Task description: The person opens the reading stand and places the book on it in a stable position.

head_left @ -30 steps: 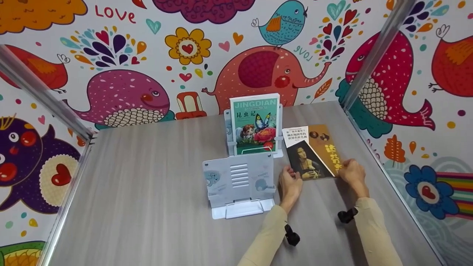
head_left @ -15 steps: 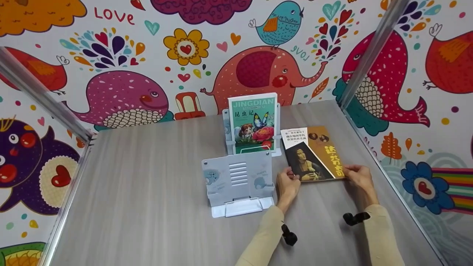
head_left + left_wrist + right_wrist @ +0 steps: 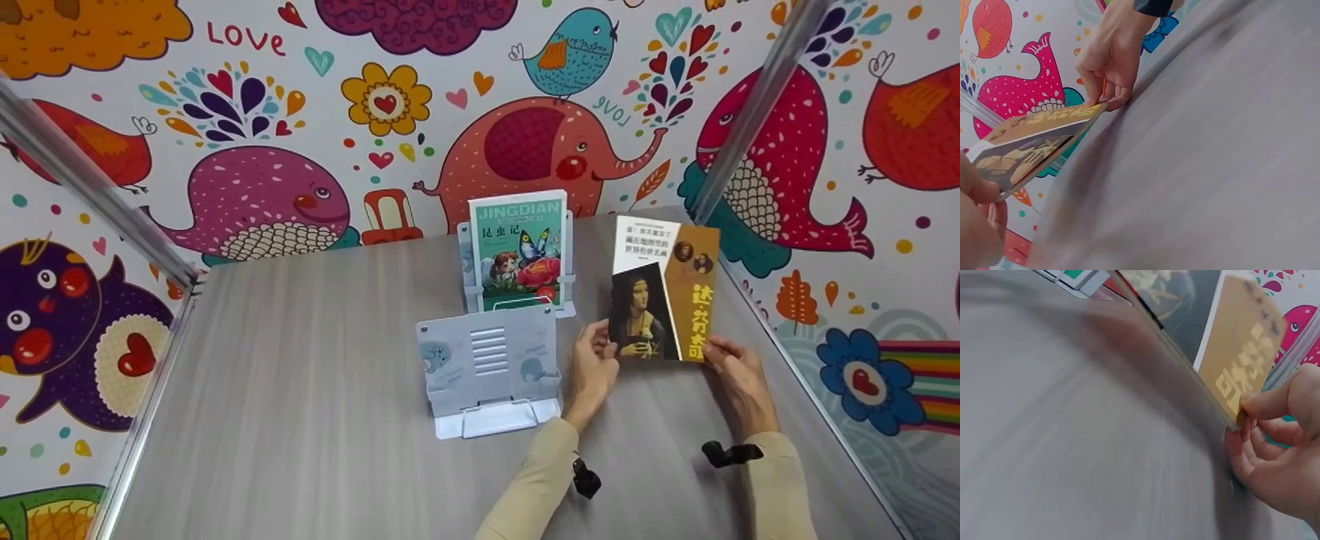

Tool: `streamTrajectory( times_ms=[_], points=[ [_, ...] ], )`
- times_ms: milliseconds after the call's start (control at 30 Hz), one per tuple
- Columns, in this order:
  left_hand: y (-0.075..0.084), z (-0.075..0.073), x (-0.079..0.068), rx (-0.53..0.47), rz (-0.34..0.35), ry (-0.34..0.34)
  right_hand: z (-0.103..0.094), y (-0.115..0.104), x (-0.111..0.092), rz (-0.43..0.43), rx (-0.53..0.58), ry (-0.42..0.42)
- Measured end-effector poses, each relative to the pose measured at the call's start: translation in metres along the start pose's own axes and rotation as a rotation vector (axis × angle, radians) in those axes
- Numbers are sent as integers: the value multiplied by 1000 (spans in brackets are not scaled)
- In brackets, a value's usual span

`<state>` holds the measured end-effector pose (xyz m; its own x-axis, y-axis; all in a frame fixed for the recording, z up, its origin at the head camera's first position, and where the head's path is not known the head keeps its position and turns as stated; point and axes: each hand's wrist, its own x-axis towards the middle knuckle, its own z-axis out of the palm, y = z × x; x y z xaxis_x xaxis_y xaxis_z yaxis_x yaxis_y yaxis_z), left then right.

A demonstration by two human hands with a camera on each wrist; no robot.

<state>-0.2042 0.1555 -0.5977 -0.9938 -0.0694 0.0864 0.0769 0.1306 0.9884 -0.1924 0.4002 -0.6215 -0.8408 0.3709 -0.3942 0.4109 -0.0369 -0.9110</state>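
Observation:
A book (image 3: 641, 307) with a white, ochre and dark portrait cover is raised off the table and tilted up, right of the stands. My left hand (image 3: 595, 366) pinches its lower left corner; in the left wrist view the thumb lies on the cover of the book (image 3: 1039, 147). At the lower right corner my right hand (image 3: 741, 379) pinches the book between thumb and fingers, plain in the right wrist view (image 3: 1280, 433). Left of my left hand stands a white metal book stand (image 3: 491, 371) that bears no book. Behind it, a green book (image 3: 517, 251) leans upright on a second stand (image 3: 568, 289).
Grey wood-grain table (image 3: 300, 375) spreads left and in front of the stands. A cartoon-printed wall (image 3: 405, 165) closes the back, with metal posts (image 3: 757, 105) at the corners. A metal edge strip (image 3: 825, 435) runs along the right side.
The portrait book, flat on the table before, is lifted and tipped up between both hands. My right hand has shifted right, from the book's lower edge to its corner.

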Motion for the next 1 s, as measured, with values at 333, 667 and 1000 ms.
streamTrajectory(
  times_ms=[333,667,1000],
  points=[
    [17,-31,-11,41,263,-34,5,-3,-21,-86,61,-97],
    [21,-94,-9,113,514,13,35,-14,-53,-277,-84,-203],
    [9,-166,-7,147,472,96,91,-32,-77,-535,-288,-236]
  ],
)
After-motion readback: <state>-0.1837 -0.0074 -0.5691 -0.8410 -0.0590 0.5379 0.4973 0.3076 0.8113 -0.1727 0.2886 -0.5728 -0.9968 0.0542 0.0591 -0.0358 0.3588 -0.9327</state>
